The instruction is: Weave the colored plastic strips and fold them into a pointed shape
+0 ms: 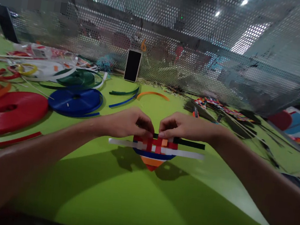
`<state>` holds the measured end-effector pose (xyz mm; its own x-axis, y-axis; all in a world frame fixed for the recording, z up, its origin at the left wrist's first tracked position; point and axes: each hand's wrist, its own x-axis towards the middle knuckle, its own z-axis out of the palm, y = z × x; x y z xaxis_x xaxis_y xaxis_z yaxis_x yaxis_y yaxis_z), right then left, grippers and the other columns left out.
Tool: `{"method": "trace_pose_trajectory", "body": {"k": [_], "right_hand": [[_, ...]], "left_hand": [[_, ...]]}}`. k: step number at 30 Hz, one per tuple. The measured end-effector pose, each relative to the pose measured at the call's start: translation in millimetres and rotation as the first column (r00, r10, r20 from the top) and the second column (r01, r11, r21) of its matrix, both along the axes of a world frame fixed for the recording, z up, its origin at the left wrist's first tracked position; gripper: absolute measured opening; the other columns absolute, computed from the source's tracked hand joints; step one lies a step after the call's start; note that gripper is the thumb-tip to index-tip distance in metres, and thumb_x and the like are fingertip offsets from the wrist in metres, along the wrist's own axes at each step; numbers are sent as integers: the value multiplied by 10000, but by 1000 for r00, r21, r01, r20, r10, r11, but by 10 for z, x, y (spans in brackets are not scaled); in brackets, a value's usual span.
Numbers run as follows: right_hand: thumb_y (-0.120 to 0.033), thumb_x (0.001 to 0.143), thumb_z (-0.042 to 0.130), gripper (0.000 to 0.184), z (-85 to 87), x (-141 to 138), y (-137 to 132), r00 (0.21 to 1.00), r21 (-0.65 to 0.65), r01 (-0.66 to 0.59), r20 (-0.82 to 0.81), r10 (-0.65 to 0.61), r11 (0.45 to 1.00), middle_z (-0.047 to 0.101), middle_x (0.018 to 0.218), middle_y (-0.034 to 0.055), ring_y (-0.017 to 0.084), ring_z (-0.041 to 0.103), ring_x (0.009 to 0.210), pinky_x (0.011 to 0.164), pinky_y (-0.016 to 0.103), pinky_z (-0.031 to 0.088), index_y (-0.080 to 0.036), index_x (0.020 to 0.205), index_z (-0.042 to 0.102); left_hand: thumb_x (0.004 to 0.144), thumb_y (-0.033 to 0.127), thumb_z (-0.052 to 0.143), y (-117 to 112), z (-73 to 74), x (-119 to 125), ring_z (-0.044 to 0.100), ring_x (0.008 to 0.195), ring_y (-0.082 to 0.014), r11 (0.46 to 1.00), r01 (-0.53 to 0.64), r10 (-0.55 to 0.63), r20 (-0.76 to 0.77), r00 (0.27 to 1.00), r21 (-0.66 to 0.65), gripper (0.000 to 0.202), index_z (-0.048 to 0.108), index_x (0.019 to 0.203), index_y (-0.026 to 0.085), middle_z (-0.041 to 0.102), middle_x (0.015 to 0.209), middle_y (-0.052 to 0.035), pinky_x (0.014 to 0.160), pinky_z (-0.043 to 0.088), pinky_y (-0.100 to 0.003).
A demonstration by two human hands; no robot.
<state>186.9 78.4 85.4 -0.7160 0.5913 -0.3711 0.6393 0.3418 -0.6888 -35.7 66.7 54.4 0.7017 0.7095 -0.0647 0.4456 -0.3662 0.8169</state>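
Note:
Low over the green table, my left hand (134,123) and my right hand (179,126) face each other with fingertips pinched at the upper edge of a small piece woven from flat strips (153,161). Red, white, blue and orange bands show in it, narrowing to a red point toward me. A black strip (193,144) runs along its top and sticks out to the right. A white strip (121,143) crosses the middle and extends past both sides. My fingers hide part of the weave's top.
Rolls of strip lie at left: a red roll (29,112), a blue roll (85,101) and a green roll (74,77). A phone (132,66) leans against a perforated metal panel (171,31). Loose strips, a cutter (196,112) and a colourful woven length (224,110) lie farther back.

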Motion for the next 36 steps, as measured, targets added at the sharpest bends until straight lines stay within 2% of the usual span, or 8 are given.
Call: {"method": "trace_pose_trajectory", "body": {"k": [4, 7, 12, 18, 24, 28, 36], "right_hand": [[-397, 820, 667, 240, -121, 22, 140, 1000, -176, -30, -14, 28, 984, 573, 645, -36, 96, 456, 570, 540, 239, 332, -162, 775, 667], [-416, 833, 672, 269, -211, 42, 176, 992, -210, -88, -105, 67, 974, 542, 657, -43, 96, 436, 596, 564, 245, 325, -153, 780, 657], [-396, 874, 643, 257, -295, 74, 159, 972, -180, -126, -218, 86, 976, 529, 718, -37, 106, 444, 672, 637, 255, 341, -147, 814, 648], [-424, 888, 628, 284, -382, 58, 166, 974, -125, -142, -194, 116, 982, 471, 698, -51, 101, 389, 645, 611, 251, 312, -151, 811, 630], [-392, 897, 606, 264, -392, 28, 153, 969, -64, -176, -188, 161, 982, 487, 697, -45, 105, 402, 651, 625, 251, 331, -140, 823, 633], [-384, 915, 589, 257, -417, 43, 149, 962, -43, -203, -194, 191, 978, 499, 698, -44, 106, 413, 652, 633, 248, 347, -145, 826, 629], [-364, 929, 571, 242, -482, 58, 154, 962, 7, -190, -200, 187, 982, 501, 725, -37, 111, 433, 686, 656, 247, 364, -150, 831, 627]], "left_hand": [[781, 243, 674, -21, -23, 14, 586, 608, -121, 999, -6, 6, -12, 1000, -39, 153, 752, 859, 138, 711, 706, -6, 602, 440, -233], [776, 267, 696, -24, -18, 10, 571, 625, -118, 998, -10, 10, -6, 1000, -67, 151, 750, 843, 143, 710, 726, -10, 606, 435, -228], [788, 261, 689, -18, -7, -5, 560, 641, -117, 997, -18, 18, -8, 1000, -78, 131, 738, 825, 145, 689, 713, -8, 622, 442, -223], [801, 268, 662, -1, -86, -13, 572, 650, -127, 993, -9, 4, -45, 999, -116, 144, 717, 849, 144, 688, 730, -9, 635, 440, -239], [803, 300, 660, 51, -151, -43, 577, 704, -135, 991, 46, -53, -44, 998, -129, 168, 690, 858, 144, 683, 795, -16, 644, 415, -245], [828, 338, 648, 62, -166, -30, 540, 684, -129, 979, 86, -92, -25, 995, -187, 183, 647, 836, 154, 628, 758, 5, 635, 402, -245], [836, 321, 635, 47, -169, 1, 472, 626, -109, 985, 70, -78, -47, 996, -156, 161, 636, 830, 160, 569, 697, 32, 606, 376, -227]]}}
